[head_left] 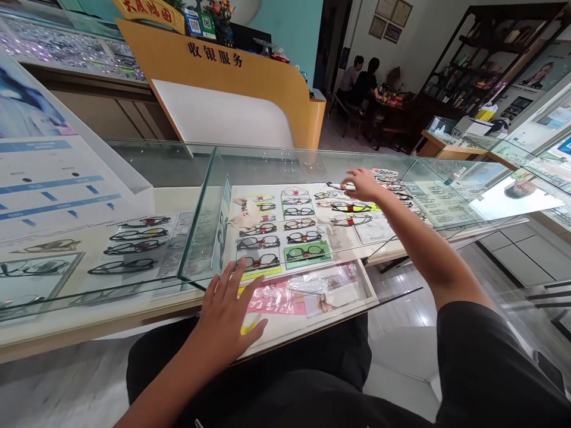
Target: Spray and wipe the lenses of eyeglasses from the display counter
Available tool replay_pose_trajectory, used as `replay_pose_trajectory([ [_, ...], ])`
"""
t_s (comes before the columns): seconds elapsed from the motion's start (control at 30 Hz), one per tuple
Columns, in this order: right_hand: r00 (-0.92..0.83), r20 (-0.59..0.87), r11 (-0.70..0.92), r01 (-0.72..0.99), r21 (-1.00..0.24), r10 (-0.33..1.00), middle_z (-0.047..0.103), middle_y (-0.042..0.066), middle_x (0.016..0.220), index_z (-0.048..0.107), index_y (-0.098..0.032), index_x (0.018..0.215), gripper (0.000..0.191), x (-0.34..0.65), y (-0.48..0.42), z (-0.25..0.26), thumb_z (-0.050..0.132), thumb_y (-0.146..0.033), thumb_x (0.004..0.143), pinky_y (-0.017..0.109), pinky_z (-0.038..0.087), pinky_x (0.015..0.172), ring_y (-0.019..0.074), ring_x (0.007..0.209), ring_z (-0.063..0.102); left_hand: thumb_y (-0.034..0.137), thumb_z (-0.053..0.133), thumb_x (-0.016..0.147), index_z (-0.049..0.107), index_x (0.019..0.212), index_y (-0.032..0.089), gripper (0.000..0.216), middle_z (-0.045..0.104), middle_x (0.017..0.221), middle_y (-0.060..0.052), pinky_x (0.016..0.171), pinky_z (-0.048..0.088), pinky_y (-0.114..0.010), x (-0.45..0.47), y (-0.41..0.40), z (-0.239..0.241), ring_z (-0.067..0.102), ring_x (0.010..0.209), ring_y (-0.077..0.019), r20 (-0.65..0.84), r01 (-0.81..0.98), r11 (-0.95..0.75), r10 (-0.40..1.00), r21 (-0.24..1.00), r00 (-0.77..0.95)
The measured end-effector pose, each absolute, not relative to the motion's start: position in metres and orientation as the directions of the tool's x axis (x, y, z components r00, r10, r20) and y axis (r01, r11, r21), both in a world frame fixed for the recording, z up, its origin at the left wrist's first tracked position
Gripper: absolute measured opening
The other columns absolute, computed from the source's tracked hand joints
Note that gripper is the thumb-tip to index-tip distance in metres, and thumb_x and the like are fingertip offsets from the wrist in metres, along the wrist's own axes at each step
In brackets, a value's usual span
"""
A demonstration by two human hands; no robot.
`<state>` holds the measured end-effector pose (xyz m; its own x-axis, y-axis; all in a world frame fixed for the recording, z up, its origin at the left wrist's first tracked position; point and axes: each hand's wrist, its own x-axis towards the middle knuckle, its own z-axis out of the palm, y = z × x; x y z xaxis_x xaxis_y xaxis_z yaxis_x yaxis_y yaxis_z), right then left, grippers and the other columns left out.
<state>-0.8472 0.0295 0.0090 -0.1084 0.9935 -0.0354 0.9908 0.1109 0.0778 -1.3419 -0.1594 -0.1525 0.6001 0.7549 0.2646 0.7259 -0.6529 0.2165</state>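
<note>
My left hand (229, 309), fingers spread, hovers at the front edge of the display case beside an open drawer (368, 285). Past its fingertips lie a pair of eyeglasses (259, 261) and, to the right, glasses on a green card (307, 252). Stretched over the far side of the case, my right hand (363, 184) has its fingers apart, with nothing visible in them. Black-framed glasses (351, 207) lie just below it, and another pair (336, 185) is partly hidden by its fingers. A cream cloth pouch (244, 213) sits among the rows of glasses.
Pink and clear plastic packets (276, 297) lie in the drawer. A glass divider (198, 217) stands left of the rows. More glasses (122, 266) sit beneath glass near a printed board (57, 172). Behind is a cashier counter (250, 77); two people (363, 83) sit at a table.
</note>
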Motion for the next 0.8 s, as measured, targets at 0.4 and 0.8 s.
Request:
replay_pose_trajectory([
  [0.4, -0.869, -0.188, 0.797, 0.495, -0.345, 0.458, 0.081, 0.014, 0.125, 0.073, -0.017, 0.126, 0.019, -1.026, -0.137, -0.063, 0.061, -0.026, 0.114, 0.041, 0.056, 0.094, 0.0279, 0.113, 0.071, 0.049, 0.075, 0.1, 0.059, 0.169, 0.024, 0.075, 0.01, 0.198, -0.02, 0.143, 0.02, -0.075, -1.338, -0.166, -0.14, 0.016, 0.182, -0.0516, 0.236, 0.727, -0.652, 0.757, 0.214, 0.609],
  [0.8, -0.312, 0.021, 0.313, 0.947, -0.072, 0.95, 0.067, 0.023, 0.152, 0.068, -0.01, 0.138, 0.034, -0.945, -0.001, -0.191, 0.048, -0.03, 0.118, 0.05, 0.048, 0.123, 0.0308, 0.141, 0.058, 0.046, 0.064, 0.105, 0.043, 0.174, 0.023, 0.076, 0.031, 0.193, -0.02, 0.146, 0.008, -0.067, -1.333, -0.173, -0.132, 0.027, 0.18, -0.044, 0.24, 0.776, -0.593, 0.802, 0.213, 0.547],
])
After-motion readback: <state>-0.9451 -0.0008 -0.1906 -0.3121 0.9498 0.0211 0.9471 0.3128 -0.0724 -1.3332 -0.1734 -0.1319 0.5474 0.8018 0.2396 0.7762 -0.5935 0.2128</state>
